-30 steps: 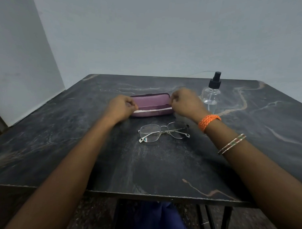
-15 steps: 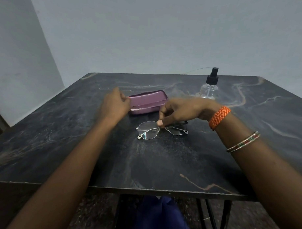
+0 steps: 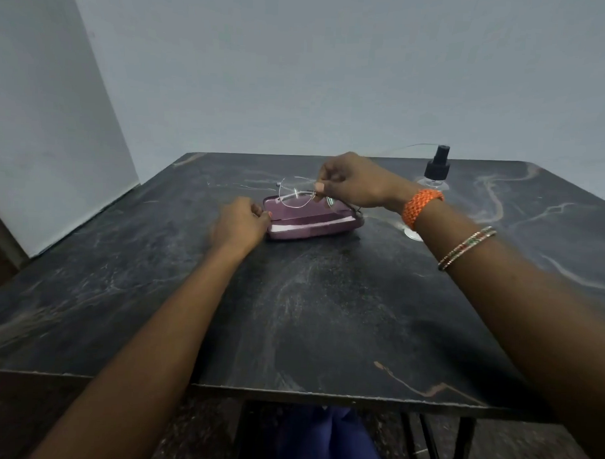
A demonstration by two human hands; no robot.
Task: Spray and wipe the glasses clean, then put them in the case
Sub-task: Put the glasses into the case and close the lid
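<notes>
A purple glasses case (image 3: 311, 222) lies partly open on the dark marble table (image 3: 325, 316), a white lining showing in the gap. My left hand (image 3: 239, 223) grips the case's left end. My right hand (image 3: 354, 184) pinches the thin-rimmed glasses (image 3: 295, 194) at the bridge and holds them in the air just above the case. One lens shows clearly; the other is mostly hidden behind my fingers. A clear spray bottle with a black pump (image 3: 436, 168) stands at the back right, its body partly hidden by my right wrist.
The table's near edge (image 3: 288, 390) runs across the bottom of the view. A pale wall stands behind the table and a white panel (image 3: 57, 135) at the left. Blue cloth (image 3: 324, 436) shows under the table.
My right hand left the case, took the glasses at the bridge and lifted them off the table to above the case. My left hand stayed on the case's left end.
</notes>
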